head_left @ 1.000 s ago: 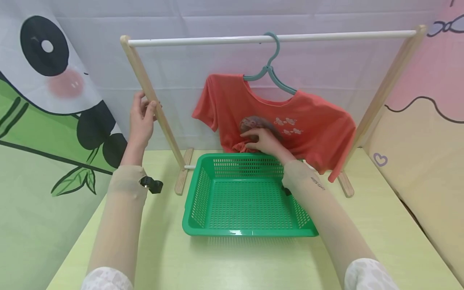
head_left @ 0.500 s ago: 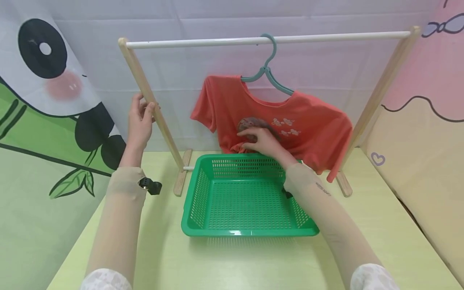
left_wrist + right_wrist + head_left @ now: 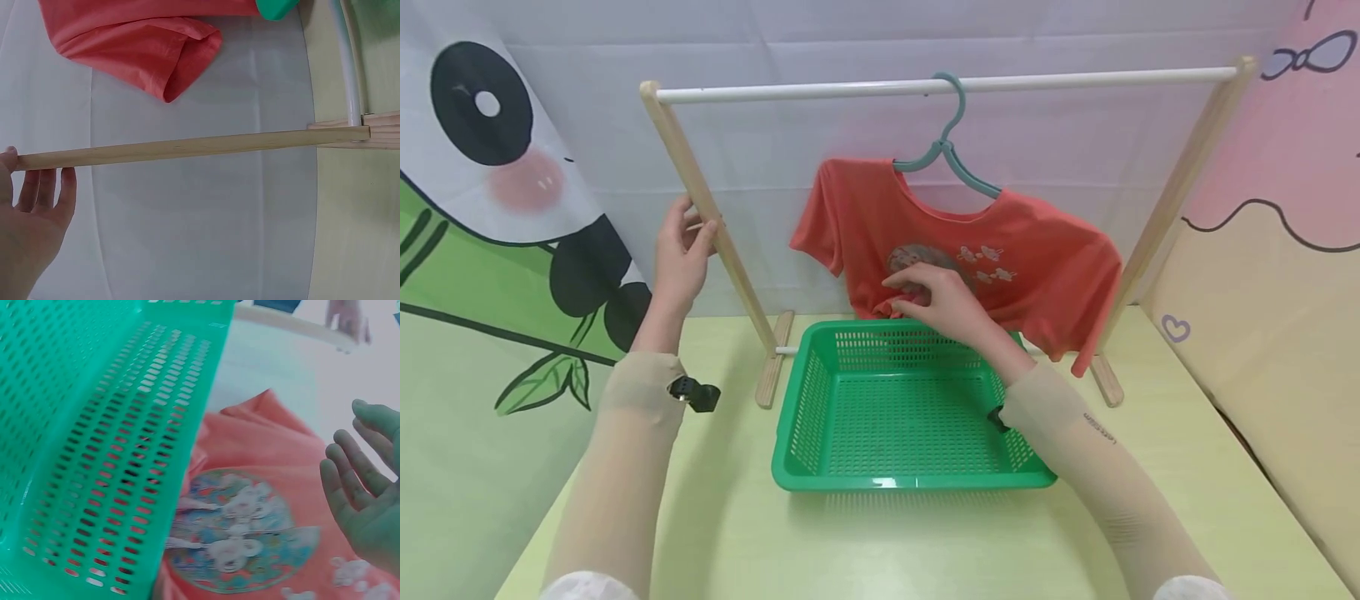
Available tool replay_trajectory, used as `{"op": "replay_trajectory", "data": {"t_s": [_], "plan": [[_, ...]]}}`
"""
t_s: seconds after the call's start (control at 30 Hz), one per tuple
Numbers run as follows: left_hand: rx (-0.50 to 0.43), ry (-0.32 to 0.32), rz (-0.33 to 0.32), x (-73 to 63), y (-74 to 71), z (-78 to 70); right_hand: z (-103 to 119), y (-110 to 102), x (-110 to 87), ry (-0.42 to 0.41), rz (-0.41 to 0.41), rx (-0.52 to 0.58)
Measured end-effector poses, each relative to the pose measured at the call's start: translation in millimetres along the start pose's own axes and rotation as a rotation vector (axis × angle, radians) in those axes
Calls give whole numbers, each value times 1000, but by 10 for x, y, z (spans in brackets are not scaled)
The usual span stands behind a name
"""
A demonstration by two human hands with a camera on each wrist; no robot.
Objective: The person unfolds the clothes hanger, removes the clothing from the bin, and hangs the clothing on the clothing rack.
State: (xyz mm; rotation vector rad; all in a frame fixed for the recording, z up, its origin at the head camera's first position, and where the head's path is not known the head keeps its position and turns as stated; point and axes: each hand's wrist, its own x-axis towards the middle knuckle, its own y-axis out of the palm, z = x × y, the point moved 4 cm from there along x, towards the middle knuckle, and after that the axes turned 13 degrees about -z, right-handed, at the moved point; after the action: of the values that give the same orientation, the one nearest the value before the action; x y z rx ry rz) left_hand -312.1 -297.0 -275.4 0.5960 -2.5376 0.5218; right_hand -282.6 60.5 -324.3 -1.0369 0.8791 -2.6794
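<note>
A red T-shirt (image 3: 1037,250) with a round print and small white bow shapes hangs from a teal hanger (image 3: 943,150) on the rack's white rail (image 3: 820,90). The shirt's right shoulder has slipped below the hanger's arm, and its lower part bunches behind the basket. My left hand (image 3: 679,258) holds the rack's left wooden post (image 3: 181,149), thumb on one side and fingers on the other. In front of the shirt, my right hand (image 3: 951,304) hovers with loosely bent fingers and nothing in them; the right wrist view shows its fingers (image 3: 350,469) apart from the cloth.
A green plastic basket (image 3: 917,482) stands on the pale yellow table (image 3: 865,550), right before the shirt. Wooden feet (image 3: 772,358) carry the rack at both sides. A white cloth backdrop (image 3: 820,33) rises behind, with printed panels left and right.
My right hand has drawn slightly back from the shirt, its forearm shifting right and toward me. The left hand stays at the post, its forearm a little further left. The shirt hangs as before.
</note>
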Motion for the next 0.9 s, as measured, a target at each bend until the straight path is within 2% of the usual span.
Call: {"op": "replay_trajectory", "data": {"t_s": [0.17, 0.4, 0.57, 0.73, 0.9], "plan": [[40, 41, -12, -15, -13, 20, 211, -139, -122, -58, -25, 12], [88, 43, 14, -52, -8, 18, 406, -322, -324, -108, -58, -17], [89, 0, 43, -210, -22, -68, 494, -455, -464, -163, -81, -53], [81, -23, 70, -380, -57, -87, 529, -560, -627, -190, -100, -142], [135, 27, 122, -659, -76, -73, 537, -670, -804, -214, -117, -214]]}}
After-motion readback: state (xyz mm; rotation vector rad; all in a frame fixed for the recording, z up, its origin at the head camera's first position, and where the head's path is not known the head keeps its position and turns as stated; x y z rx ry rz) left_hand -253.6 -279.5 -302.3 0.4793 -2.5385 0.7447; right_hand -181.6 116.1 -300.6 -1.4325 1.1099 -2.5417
